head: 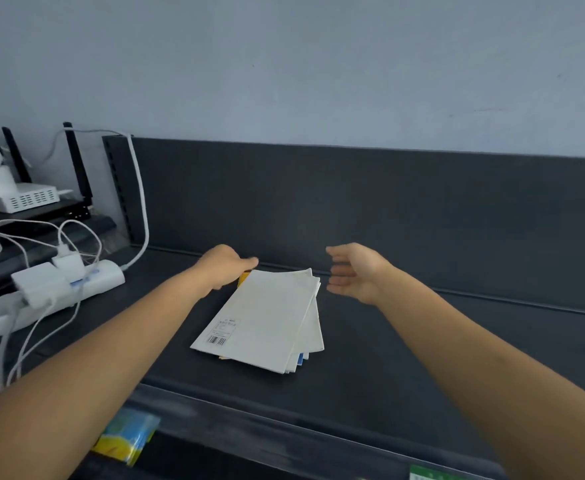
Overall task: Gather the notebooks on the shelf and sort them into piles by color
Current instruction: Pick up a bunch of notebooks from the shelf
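Note:
A loose stack of thin notebooks point(267, 320) lies on the dark shelf point(405, 341), white back cover with a barcode on top. Yellow and blue edges peek out from under the top one. My left hand point(227, 268) hovers at the stack's far left corner, fingers pointing right, close to or touching the top edge. My right hand point(353, 271) is held open just right of the stack's far corner, palm facing left, holding nothing.
A white power strip point(59, 289) with plugs and cables lies on the shelf to the left. A router point(42, 199) with black antennas stands behind it. The dark back panel point(353, 202) rises behind the stack. A yellow-blue packet point(128, 438) sits on the lower shelf.

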